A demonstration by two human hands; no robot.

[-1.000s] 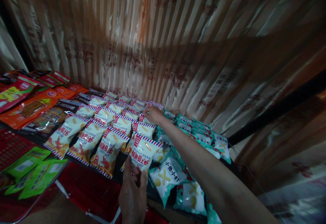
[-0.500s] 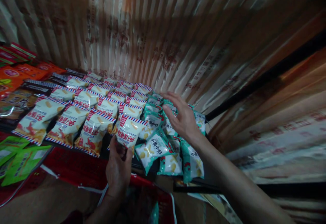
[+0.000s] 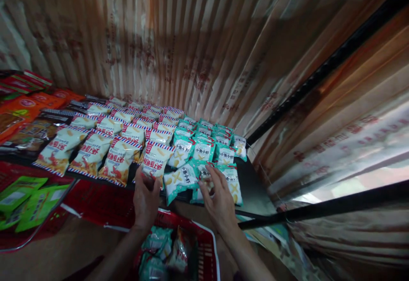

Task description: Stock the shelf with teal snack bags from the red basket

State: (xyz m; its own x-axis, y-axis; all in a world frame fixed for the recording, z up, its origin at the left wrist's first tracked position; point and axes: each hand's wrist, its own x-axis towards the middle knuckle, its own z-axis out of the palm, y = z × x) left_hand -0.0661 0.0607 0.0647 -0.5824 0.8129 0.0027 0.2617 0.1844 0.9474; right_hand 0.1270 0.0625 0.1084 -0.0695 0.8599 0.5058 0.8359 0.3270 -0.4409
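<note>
My left hand (image 3: 147, 198) has its thumb and fingers on the lower part of a white snack bag (image 3: 157, 158) with a red-and-blue striped edge, at the front right of its group. My right hand (image 3: 220, 200) is at the front of the teal-and-white snack bags, fingers curved and apart before a teal bag (image 3: 206, 170) that it partly hides. Just left of that hand, another teal bag (image 3: 181, 181) lies tilted. Whether the right fingertips touch a bag is hard to tell.
Black shelf (image 3: 251, 183) carries the rows of bags. Below is a red basket (image 3: 209, 247) with several bags inside. Green packets (image 3: 35, 202) lie in another red basket at left. Orange packets (image 3: 28, 106) stand farther left. A black pole (image 3: 303, 89) and striped plastic sheeting (image 3: 179, 38) border the shelf.
My right hand has moved down and toward me, from above the back teal bags to the front ones. My left hand stays at the white bag. The view has shifted, showing more of the basket.
</note>
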